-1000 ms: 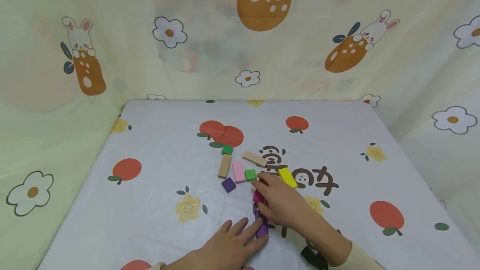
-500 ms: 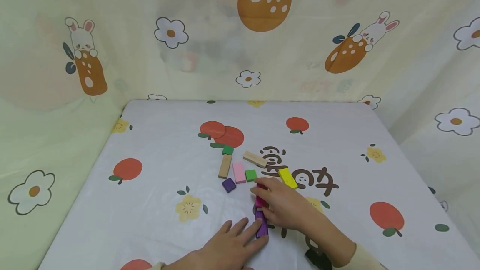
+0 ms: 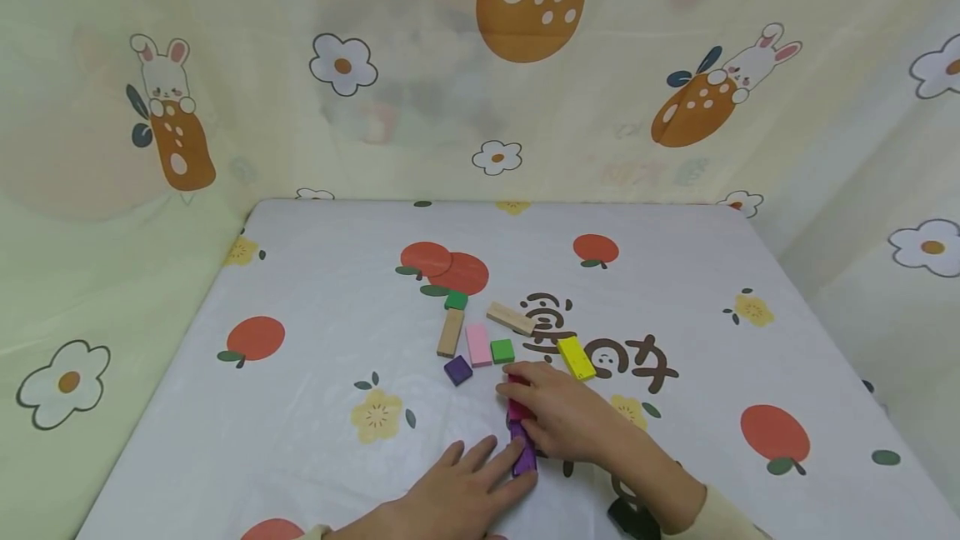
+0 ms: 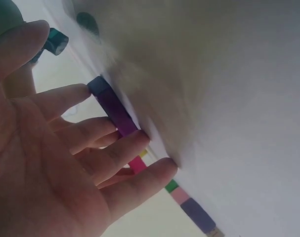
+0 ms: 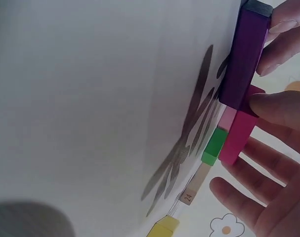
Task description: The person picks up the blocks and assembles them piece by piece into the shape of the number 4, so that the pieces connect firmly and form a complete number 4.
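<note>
Left hand [image 3: 461, 486]: we see its fingers loosely spread, tips touching the purple block [image 3: 529, 458]; the thumb lies clear of it.
Right hand [image 3: 562, 411]: we see it pinching the magenta block [image 3: 519, 411] between thumb and fingers; the thumb sits toward the block's near end.
Hands: we find them apart, though near each other.
Row: on the cloth [image 3: 300, 407], purple lies nearer us, magenta just beyond, roughly in line; whether their ends touch, we cannot tell.
Cluster: beyond and to the left we see a pink block [image 3: 478, 346] with a green cube [image 3: 502, 351] just beside its right; an indigo block [image 3: 458, 371] sits near its left corner.
Wood: one plain stick [image 3: 450, 333] reaches a darker green piece [image 3: 456, 300]; a slanted stick [image 3: 511, 318] lies behind the cube.
Yellow block [image 3: 576, 358]: we see it lying tilted, just past the right knuckles.
</note>
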The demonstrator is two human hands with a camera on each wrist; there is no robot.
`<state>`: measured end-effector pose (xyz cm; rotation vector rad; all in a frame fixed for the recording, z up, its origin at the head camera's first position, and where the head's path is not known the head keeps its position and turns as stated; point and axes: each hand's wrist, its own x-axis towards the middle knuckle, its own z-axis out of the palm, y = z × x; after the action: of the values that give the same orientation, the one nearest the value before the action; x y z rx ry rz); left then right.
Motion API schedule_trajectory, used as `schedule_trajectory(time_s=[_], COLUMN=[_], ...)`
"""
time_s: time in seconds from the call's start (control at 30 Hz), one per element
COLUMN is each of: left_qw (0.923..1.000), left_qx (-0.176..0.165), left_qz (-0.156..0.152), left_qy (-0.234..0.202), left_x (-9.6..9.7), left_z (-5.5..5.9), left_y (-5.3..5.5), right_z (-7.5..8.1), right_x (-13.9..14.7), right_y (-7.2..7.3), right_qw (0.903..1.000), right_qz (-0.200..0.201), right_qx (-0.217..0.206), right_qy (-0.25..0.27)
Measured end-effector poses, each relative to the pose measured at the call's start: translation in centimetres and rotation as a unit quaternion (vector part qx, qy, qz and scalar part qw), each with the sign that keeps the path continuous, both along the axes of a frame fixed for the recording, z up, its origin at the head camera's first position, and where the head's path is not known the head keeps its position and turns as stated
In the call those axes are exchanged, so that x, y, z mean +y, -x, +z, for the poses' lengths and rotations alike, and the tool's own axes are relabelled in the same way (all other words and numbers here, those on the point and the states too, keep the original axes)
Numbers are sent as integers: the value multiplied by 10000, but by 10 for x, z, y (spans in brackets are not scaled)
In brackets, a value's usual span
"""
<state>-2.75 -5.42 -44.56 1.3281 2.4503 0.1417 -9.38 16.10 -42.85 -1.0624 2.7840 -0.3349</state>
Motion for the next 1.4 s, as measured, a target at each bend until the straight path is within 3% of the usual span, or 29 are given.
schedule_trajectory(time_s=[0.43,0.87,1.2,1.4], left_qw=[9998,9999,10000,9997], left_qx=[170,118,-56,-141], left_qz=[-51,-49,-46,185], left_qy=[-115,-30,-59,-24], left_x=[-1,0,1,3], left_z=[-1,1,5,8], left_y=[-2,-1,8,12], right_z=[-1,-3,-3,-3], right_x=[1,1,2,2], right_y=[-1,-2,-2,-1], right_qw=[9999,9998,9997,9995], right_qz=[11,8,33,-61], right_qx=[-132,-137,-66,-166], right_qy=[-26,-144,-223,-271])
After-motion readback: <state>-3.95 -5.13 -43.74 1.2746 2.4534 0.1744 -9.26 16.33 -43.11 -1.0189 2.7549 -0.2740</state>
